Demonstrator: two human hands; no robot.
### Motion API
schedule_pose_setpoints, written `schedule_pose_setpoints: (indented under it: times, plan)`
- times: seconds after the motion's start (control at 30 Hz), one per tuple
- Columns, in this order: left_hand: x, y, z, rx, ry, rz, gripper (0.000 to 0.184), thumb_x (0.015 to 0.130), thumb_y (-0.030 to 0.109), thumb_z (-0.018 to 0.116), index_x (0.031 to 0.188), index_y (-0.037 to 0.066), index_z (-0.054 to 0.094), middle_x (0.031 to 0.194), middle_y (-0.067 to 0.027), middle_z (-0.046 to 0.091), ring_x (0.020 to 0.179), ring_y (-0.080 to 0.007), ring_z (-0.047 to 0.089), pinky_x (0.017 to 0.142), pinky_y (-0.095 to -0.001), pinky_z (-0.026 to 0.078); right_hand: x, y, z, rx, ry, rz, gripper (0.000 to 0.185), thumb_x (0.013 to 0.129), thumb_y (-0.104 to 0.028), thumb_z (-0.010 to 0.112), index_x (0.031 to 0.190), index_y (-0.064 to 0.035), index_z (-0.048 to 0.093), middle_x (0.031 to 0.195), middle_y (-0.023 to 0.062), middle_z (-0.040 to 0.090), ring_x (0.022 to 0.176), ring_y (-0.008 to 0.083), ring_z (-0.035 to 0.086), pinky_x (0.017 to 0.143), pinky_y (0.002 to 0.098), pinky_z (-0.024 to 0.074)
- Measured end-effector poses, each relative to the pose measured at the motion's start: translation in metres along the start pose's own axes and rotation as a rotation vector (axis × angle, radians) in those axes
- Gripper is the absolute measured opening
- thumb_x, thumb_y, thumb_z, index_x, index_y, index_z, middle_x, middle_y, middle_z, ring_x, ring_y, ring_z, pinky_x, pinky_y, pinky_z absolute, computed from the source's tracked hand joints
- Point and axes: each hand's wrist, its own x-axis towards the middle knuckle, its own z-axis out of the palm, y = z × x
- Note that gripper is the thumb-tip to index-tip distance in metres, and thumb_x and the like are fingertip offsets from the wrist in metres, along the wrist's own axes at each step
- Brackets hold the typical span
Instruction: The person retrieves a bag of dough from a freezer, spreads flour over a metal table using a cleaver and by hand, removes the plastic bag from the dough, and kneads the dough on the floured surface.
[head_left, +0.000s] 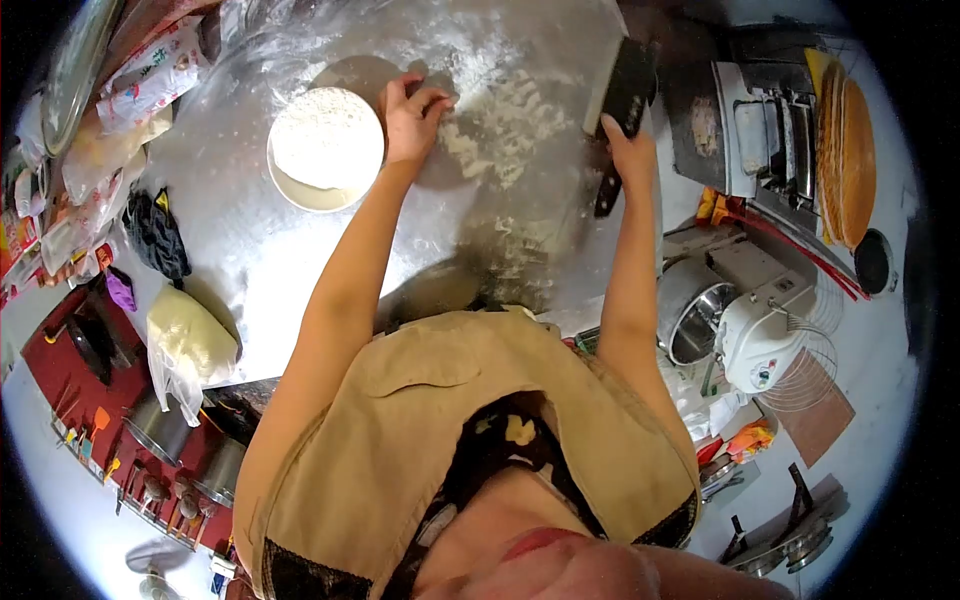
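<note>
My left hand (411, 121) is over the metal table, just right of a white bowl (356, 196) filled with white flour. Its fingers are bent and partly apart, with the tips close to flour scattered on the tabletop (507, 128); I see nothing held in them. At the table's right edge, my right hand (631, 158) is closed around a black-handled, wide-bladed knife (630, 85). The blade is dark with a pale metal strip along its left side. The fingers beneath the handle are mostly hidden.
A tied plastic bag of pale dough-like stuff (190, 335) lies at the table's left edge, near a black bag (157, 235) and several packets. To the right stand a white stand mixer (760, 345), a steel bowl (700, 322) and round boards (855, 165).
</note>
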Motion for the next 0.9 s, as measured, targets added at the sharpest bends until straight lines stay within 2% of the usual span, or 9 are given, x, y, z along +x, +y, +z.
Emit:
schedule_pose_setpoints:
  times: [0.1, 0.23, 0.27, 0.33, 0.4, 0.57, 0.7, 0.8, 0.9]
  plan:
    - [0.002, -0.004, 0.002, 0.158, -0.007, 0.156, 0.015, 0.070, 0.009, 0.069, 0.084, 0.008, 0.065, 0.106, -0.0085, 0.053, 0.092, -0.0288, 0.050, 0.082, -0.0377, 0.040, 0.044, -0.035, 0.026, -0.084, -0.023, -0.265, 0.063, 0.068, -0.052, 0.068, 0.081, 0.0087, 0.061, 0.079, 0.0222, 0.063, 0.076, 0.0322, 0.061, 0.068, 0.0398, 0.0458]
    - [0.003, -0.007, 0.002, 0.203, -0.069, 0.274, 0.013, 0.074, 0.002, 0.062, 0.086, 0.002, 0.058, 0.108, -0.0128, 0.052, 0.094, -0.0330, 0.049, 0.083, -0.0391, 0.039, 0.054, -0.093, 0.056, -0.173, -0.200, -0.264, 0.065, 0.068, -0.055, 0.067, 0.080, 0.0079, 0.062, 0.081, 0.0236, 0.063, 0.076, 0.0353, 0.061, 0.068, 0.0424, 0.0466]
    - [0.003, -0.011, 0.000, 0.204, -0.062, 0.267, 0.013, 0.074, 0.002, 0.062, 0.086, 0.002, 0.058, 0.108, -0.0128, 0.052, 0.094, -0.0330, 0.049, 0.083, -0.0391, 0.039, 0.056, -0.095, 0.067, -0.242, -0.204, -0.387, 0.065, 0.068, -0.057, 0.065, 0.079, 0.0074, 0.062, 0.080, 0.0233, 0.063, 0.074, 0.0358, 0.062, 0.066, 0.0439, 0.0468]
    - [0.002, -0.024, -0.004, 0.170, 0.123, -0.008, 0.012, 0.076, -0.002, 0.057, 0.087, 0.000, 0.054, 0.109, -0.0169, 0.050, 0.094, -0.0353, 0.048, 0.084, -0.0405, 0.039, 0.046, -0.108, 0.079, -0.318, -0.208, -0.515, 0.066, 0.069, -0.058, 0.064, 0.077, 0.0069, 0.063, 0.079, 0.0231, 0.063, 0.072, 0.0362, 0.062, 0.065, 0.0454, 0.0470]
    - [-0.006, -0.032, -0.024, 0.128, 0.108, -0.015, 0.012, 0.077, -0.003, 0.056, 0.086, 0.001, 0.051, 0.115, -0.0195, 0.047, 0.102, -0.0360, 0.047, 0.087, -0.0409, 0.039, 0.027, -0.114, 0.085, -0.545, -0.255, -0.613, 0.064, 0.069, -0.058, 0.064, 0.075, 0.0056, 0.063, 0.076, 0.0206, 0.063, 0.068, 0.0337, 0.062, 0.062, 0.0450, 0.0470]
    - [-0.033, -0.045, -0.063, 0.178, 0.233, -0.122, 0.011, 0.081, -0.002, 0.053, 0.090, 0.001, 0.048, 0.123, -0.0231, 0.043, 0.110, -0.0409, 0.043, 0.093, -0.0422, 0.036, -0.016, -0.118, 0.105, -0.421, -0.340, -0.576, 0.058, 0.069, -0.054, 0.065, 0.077, 0.0032, 0.064, 0.074, 0.0182, 0.064, 0.067, 0.0326, 0.063, 0.062, 0.0422, 0.0474]
    - [-0.057, -0.061, -0.084, 0.285, 0.337, -0.166, 0.007, 0.083, 0.006, 0.053, 0.089, 0.003, 0.050, 0.131, -0.0262, 0.037, 0.115, -0.0430, 0.040, 0.095, -0.0444, 0.033, -0.066, -0.113, 0.152, -0.386, -0.323, -0.775, 0.045, 0.070, -0.046, 0.066, 0.075, -0.0014, 0.062, 0.071, 0.0174, 0.062, 0.067, 0.0331, 0.060, 0.062, 0.0425, 0.0470]
    - [-0.073, -0.073, -0.102, 0.364, 0.353, -0.193, 0.008, 0.083, 0.007, 0.053, 0.089, 0.003, 0.049, 0.130, -0.0260, 0.039, 0.115, -0.0425, 0.040, 0.097, -0.0458, 0.030, -0.074, -0.124, 0.159, -0.317, -0.322, -0.682, 0.046, 0.072, -0.048, 0.064, 0.070, -0.0022, 0.059, 0.070, 0.0183, 0.061, 0.067, 0.0345, 0.059, 0.061, 0.0428, 0.0464]
    - [-0.085, -0.079, -0.119, 0.385, 0.331, -0.223, 0.007, 0.083, 0.007, 0.052, 0.088, 0.003, 0.049, 0.130, -0.0253, 0.040, 0.115, -0.0421, 0.040, 0.097, -0.0465, 0.029, -0.025, -0.111, 0.115, -0.232, -0.294, -0.575, 0.053, 0.074, -0.052, 0.061, 0.072, 0.0009, 0.060, 0.071, 0.0199, 0.061, 0.071, 0.0336, 0.061, 0.062, 0.0427, 0.0464]
